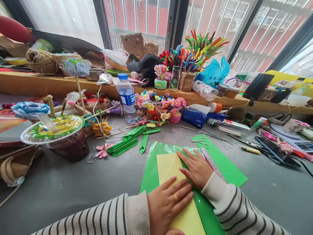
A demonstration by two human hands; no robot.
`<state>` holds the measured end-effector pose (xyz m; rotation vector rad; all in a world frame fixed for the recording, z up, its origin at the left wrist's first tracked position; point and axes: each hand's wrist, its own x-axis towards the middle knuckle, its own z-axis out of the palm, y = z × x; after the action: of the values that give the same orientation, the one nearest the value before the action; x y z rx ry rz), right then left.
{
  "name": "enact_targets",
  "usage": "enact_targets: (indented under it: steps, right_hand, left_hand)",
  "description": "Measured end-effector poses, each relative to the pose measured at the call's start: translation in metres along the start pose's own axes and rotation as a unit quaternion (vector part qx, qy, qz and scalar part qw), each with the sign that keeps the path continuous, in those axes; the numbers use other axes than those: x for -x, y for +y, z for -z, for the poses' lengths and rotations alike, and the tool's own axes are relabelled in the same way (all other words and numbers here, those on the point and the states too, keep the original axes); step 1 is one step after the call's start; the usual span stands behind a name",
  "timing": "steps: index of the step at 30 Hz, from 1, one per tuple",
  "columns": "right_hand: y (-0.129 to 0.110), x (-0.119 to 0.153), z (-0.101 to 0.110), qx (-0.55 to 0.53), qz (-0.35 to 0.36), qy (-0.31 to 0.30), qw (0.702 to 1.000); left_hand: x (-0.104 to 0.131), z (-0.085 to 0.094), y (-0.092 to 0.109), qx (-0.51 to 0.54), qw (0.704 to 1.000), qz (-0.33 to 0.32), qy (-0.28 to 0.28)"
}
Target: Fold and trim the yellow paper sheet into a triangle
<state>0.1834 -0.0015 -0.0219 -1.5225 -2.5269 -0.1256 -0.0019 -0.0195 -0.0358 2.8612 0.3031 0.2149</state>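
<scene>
The yellow paper (167, 164) is pressed flat by the left hand (166, 202), its fingers slightly apart, and its edge is covered by the spread right hand (197, 168); nothing is clamped by either. It is laid on the glossy green packet (149, 174) on the tabletop (110, 182). If pressure is applied sideways or unevenly, the paper could be skewed or creased crookedly on that slick surface.

The pale yellow paper (168, 164), a long, plain sheet with straight sides, lay flat on the green sheet (150, 173) on the counter (114, 178). Its far end sat just inside the green sheet's far edge, nearer that sheet's far left corner, and it slanted slightly rightward toward the counter's near side. Its middle was partly covered, and its near end ran out of view.
</scene>
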Motion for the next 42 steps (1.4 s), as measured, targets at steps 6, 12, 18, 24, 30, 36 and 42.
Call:
enact_targets:
  steps: [6,12,18,24,30,36,42]
  right_hand:
    - [0.005,-0.001,0.0,-0.007,0.011,-0.017,1.0]
    - [0.004,0.0,0.0,-0.007,0.01,-0.015,1.0]
    - [0.003,0.001,0.001,0.01,-0.004,-0.004,1.0]
    - [0.0,0.015,0.009,0.026,-0.002,0.014,1.0]
    - [-0.007,0.041,0.017,0.003,-0.009,-0.006,1.0]
    - [-0.021,0.073,0.017,-0.022,-0.012,-0.021,0.999]
    - [-0.032,0.086,0.023,-0.045,-0.013,0.025,0.999]
  left_hand:
    - [0.0,0.012,0.0,0.047,0.998,0.012,0.027]
    - [-0.013,0.029,-0.024,0.021,0.987,0.143,0.078]
    - [-0.021,0.018,-0.041,-0.056,0.989,0.132,0.041]
    - [-0.02,0.014,-0.041,-0.067,0.988,0.135,0.041]
    - [-0.02,0.014,-0.042,-0.065,0.988,0.129,0.045]
    - [-0.019,0.014,-0.042,-0.066,0.989,0.13,0.038]
    - [-0.02,0.021,-0.043,-0.075,0.987,0.133,0.04]
